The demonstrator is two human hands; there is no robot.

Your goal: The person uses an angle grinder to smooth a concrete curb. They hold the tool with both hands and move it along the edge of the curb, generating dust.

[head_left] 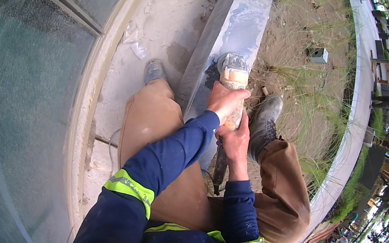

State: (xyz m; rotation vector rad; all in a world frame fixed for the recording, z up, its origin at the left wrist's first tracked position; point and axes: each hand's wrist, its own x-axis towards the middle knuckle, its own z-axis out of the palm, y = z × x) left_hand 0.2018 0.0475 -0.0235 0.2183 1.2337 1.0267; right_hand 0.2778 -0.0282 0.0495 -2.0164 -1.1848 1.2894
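A dust-caked angle grinder [235,75] rests with its head against the top of a grey concrete wall [246,16]. My left hand [225,101] is wrapped round the grinder's body just behind the head. Closer to me, my right hand [236,141] grips the rear of the same tool. Its dark tail end and cord show below the right wrist. The disc is mostly hidden under the head. Beside the head, a dark patch [211,75] marks the concrete, and paler smoothed areas lie farther along the wall.
I straddle the wall, one boot [154,71] on the dusty slab at left, the other [266,117] on grassy soil. Large framed glass [27,122] stands at left. Plastic scraps [139,50] lie on the slab. A small grey box [318,55] sits in the soil; a pale curb [363,44] curves beyond.
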